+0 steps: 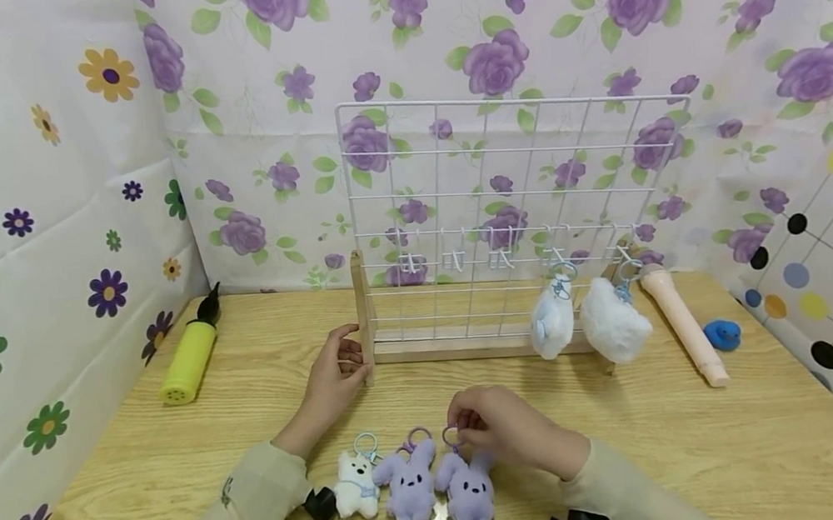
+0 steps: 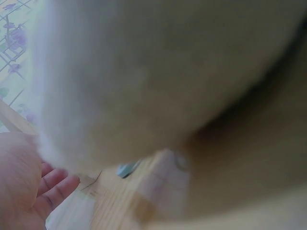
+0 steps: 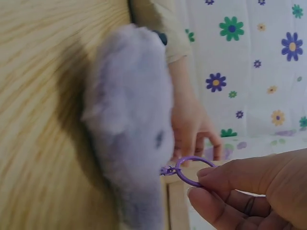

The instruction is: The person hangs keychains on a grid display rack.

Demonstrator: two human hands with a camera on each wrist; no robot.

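Note:
My right hand (image 1: 504, 427) pinches the purple ring (image 3: 191, 171) of a purple plush bunny keychain (image 1: 471, 493) between thumb and forefinger. The bunny lies face up on the table, its ear partly behind the hand. To its left lie a second purple plush bunny (image 1: 411, 486) and a white plush bear keychain (image 1: 357, 485) with a blue ring. My left hand (image 1: 333, 373) is at the wooden end post (image 1: 363, 307) of a white wire grid rack (image 1: 454, 177), fingers loosely bent, fingertips right at the post. White fluff fills much of the left wrist view.
Two fluffy plush keychains, one pale blue and white (image 1: 553, 318), one white (image 1: 614, 320), hang from hooks at the rack's right. Several white hooks (image 1: 454, 259) line the grid. A yellow bottle (image 1: 191, 361) lies left; a pale pink tube (image 1: 682, 322) and blue toy duck (image 1: 722, 335) lie right.

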